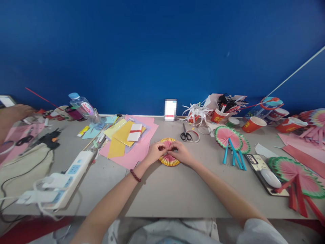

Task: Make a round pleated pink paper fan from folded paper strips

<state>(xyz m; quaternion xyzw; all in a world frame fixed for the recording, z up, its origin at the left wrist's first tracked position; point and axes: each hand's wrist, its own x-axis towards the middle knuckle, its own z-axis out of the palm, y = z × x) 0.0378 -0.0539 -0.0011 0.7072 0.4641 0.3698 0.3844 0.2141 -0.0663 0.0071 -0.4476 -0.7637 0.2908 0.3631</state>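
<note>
A round pleated paper rosette [169,161], pink with a yellow rim, lies on the grey table in front of me. From its left side my left hand [156,152] reaches in, thumb and fingertips closed at the middle of the folds. My right hand [181,152] does the same from the right, and the fingertips of both meet over the centre. Whatever small part is pinched there is hidden by the fingers. Just beyond my right hand lie black-handled scissors [186,134] and a roll of tape [195,136].
Pink and yellow paper sheets [117,149] lie to the left, near a power strip [73,176] and a tilted bottle [87,110]. Finished-looking pleated fans [228,137], paper cups [254,124] and a phone [262,174] bearing a white mouse [270,178] occupy the right. Another person's hand [19,111] shows far left.
</note>
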